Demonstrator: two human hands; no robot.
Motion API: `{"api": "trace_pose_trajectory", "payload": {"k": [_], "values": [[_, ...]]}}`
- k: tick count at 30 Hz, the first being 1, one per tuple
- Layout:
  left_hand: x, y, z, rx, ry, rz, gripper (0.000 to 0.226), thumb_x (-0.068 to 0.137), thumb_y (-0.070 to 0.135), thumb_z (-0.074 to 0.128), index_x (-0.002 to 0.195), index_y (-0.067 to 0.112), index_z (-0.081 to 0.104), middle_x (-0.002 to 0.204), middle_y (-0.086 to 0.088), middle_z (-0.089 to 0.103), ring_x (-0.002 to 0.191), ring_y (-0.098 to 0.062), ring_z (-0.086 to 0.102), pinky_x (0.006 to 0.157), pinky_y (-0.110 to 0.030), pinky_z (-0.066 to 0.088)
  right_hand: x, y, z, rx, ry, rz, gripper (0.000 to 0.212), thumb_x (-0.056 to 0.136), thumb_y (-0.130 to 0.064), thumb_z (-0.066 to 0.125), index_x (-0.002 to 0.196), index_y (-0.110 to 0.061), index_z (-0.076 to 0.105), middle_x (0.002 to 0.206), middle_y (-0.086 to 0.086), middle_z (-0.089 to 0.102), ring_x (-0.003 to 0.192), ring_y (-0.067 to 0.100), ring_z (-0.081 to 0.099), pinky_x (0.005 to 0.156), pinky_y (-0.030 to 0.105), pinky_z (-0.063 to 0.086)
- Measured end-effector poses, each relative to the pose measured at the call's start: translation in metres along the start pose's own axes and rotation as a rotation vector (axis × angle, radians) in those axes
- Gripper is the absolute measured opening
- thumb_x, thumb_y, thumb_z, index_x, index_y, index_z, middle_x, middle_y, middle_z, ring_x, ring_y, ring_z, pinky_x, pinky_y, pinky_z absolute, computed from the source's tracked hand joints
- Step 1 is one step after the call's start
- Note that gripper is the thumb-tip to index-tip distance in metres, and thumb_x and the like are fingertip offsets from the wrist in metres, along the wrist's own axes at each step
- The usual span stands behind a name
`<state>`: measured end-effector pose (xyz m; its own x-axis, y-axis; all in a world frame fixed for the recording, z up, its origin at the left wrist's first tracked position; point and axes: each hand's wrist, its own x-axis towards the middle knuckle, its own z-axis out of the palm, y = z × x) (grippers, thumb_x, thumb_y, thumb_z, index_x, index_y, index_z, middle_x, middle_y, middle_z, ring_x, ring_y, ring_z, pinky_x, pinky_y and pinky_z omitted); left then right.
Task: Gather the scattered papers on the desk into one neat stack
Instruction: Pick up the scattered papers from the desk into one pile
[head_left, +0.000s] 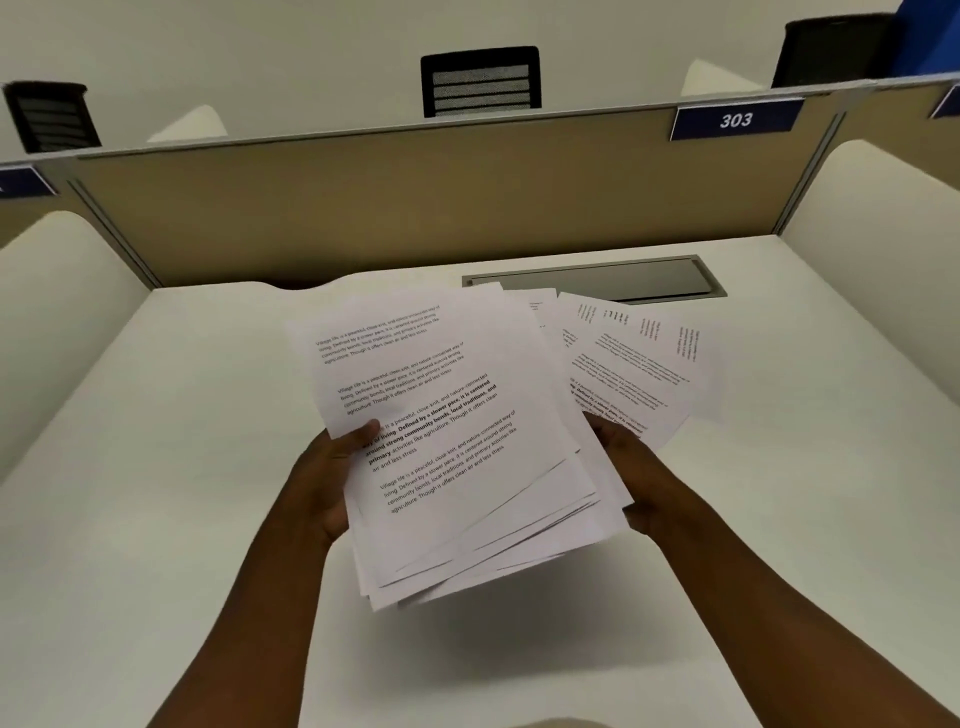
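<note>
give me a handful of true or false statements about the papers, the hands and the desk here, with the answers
1. Both hands grip the bundle of papers. True: the left hand holds its left edge, the right hand its right side.
2. The sheets are squared into a neat stack. False: they are fanned out, edges misaligned.
3. The papers are blank. False: they carry printed paragraphs.
4. The blue label on the divider reads 303. True.
5. A closed grey hatch sits in the desk behind the papers. True.
6. The bundle lies flat on the desk. False: it is held above it, casting a shadow.
</note>
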<state>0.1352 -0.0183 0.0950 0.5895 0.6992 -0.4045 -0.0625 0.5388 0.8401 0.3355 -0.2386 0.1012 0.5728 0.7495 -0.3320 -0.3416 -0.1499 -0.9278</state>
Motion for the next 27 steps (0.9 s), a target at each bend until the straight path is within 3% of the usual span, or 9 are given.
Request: {"api": "trace_pose_trajectory", "payload": {"k": [2, 5, 7, 9, 12, 16, 21, 25, 27], "values": [[0.001, -0.007, -0.003, 0.029, -0.001, -0.005, 0.038, 0.088, 0.005, 0.06, 0.125, 0.014, 0.062, 0.117, -0.012, 0.071, 0.102, -0.031, 0.07, 0.085, -0.049, 0.057, 0.003, 0.008, -0.004, -0.021, 0.033, 0.064, 0.02, 0.095, -0.036, 0.056, 0.105, -0.029, 0.071, 0.101, 0.0, 0.075, 0.091, 0.023, 0.072, 0.08, 0.041, 0.058], [0.004, -0.018, -0.006, 0.096, 0.018, 0.0, 0.04, 0.092, 0.005, 0.059, 0.131, 0.012, 0.057, 0.124, -0.015, 0.067, 0.111, -0.035, 0.065, 0.095, -0.054, 0.051, 0.01, 0.019, -0.013, 0.111, 0.026, 0.246, 0.047, 0.095, -0.058, 0.036, 0.107, -0.027, 0.068, 0.103, 0.003, 0.075, 0.094, 0.025, 0.072, 0.085, 0.044, 0.056], [0.006, -0.023, -0.007, 0.13, 0.012, 0.011, 0.041, 0.092, 0.004, 0.059, 0.133, 0.013, 0.055, 0.126, -0.015, 0.066, 0.112, -0.034, 0.064, 0.098, -0.055, 0.048, 0.014, 0.028, -0.016, 0.151, -0.047, 0.248, 0.042, 0.096, -0.052, 0.04, 0.117, -0.025, 0.064, 0.115, 0.005, 0.071, 0.104, 0.025, 0.069, 0.094, 0.047, 0.052], [0.006, -0.026, -0.006, 0.14, -0.038, 0.012, 0.045, 0.09, 0.004, 0.06, 0.133, 0.014, 0.055, 0.126, -0.013, 0.066, 0.114, -0.035, 0.064, 0.099, -0.058, 0.047, 0.016, 0.037, -0.019, 0.103, -0.1, 0.2, 0.03, 0.093, -0.035, 0.056, 0.122, -0.028, 0.06, 0.121, 0.001, 0.069, 0.11, 0.023, 0.066, 0.099, 0.047, 0.049], [0.005, -0.03, 0.001, 0.158, -0.079, -0.004, 0.045, 0.087, 0.006, 0.063, 0.131, 0.015, 0.056, 0.122, -0.012, 0.069, 0.111, -0.035, 0.066, 0.094, -0.054, 0.052, 0.018, 0.048, -0.018, -0.026, -0.168, 0.188, 0.039, 0.092, -0.021, 0.061, 0.13, -0.02, 0.054, 0.125, 0.003, 0.066, 0.111, 0.025, 0.065, 0.097, 0.046, 0.051], [0.008, -0.038, 0.013, 0.194, -0.037, -0.028, 0.033, 0.09, 0.002, 0.062, 0.12, 0.015, 0.062, 0.114, -0.012, 0.072, 0.102, -0.033, 0.07, 0.083, -0.046, 0.058, 0.019, 0.057, -0.013, -0.324, -0.046, 0.091, 0.044, 0.094, -0.023, 0.059, 0.136, -0.021, 0.045, 0.126, -0.003, 0.057, 0.105, 0.014, 0.058, 0.095, 0.035, 0.05], [0.022, -0.039, 0.014, 0.213, -0.006, -0.074, 0.028, 0.095, 0.015, 0.059, 0.124, 0.015, 0.063, 0.118, -0.007, 0.071, 0.107, -0.028, 0.068, 0.097, -0.046, 0.051, 0.022, 0.059, -0.037, -0.094, 0.002, 0.052, 0.037, 0.092, -0.014, 0.06, 0.127, -0.023, 0.054, 0.118, 0.002, 0.068, 0.103, 0.021, 0.068, 0.086, 0.035, 0.057], [0.038, -0.032, 0.016, 0.281, 0.098, -0.095, 0.018, 0.097, 0.02, 0.056, 0.113, 0.014, 0.064, 0.106, -0.006, 0.072, 0.089, -0.024, 0.069, 0.074, -0.034, 0.055, 0.031, 0.057, -0.06, 0.065, 0.126, 0.013, 0.043, 0.086, -0.012, 0.066, 0.127, -0.018, 0.057, 0.114, 0.004, 0.071, 0.098, 0.022, 0.07, 0.081, 0.035, 0.059], [0.052, -0.033, 0.015, 0.335, 0.194, -0.079, 0.02, 0.093, 0.011, 0.061, 0.113, 0.011, 0.062, 0.106, -0.009, 0.068, 0.085, -0.024, 0.065, 0.072, -0.032, 0.053, 0.036, 0.056, -0.07, 0.123, 0.197, -0.007, 0.068, 0.065, -0.032, 0.084, 0.127, -0.021, 0.058, 0.119, 0.005, 0.069, 0.103, 0.025, 0.068, 0.086, 0.038, 0.056]]}}
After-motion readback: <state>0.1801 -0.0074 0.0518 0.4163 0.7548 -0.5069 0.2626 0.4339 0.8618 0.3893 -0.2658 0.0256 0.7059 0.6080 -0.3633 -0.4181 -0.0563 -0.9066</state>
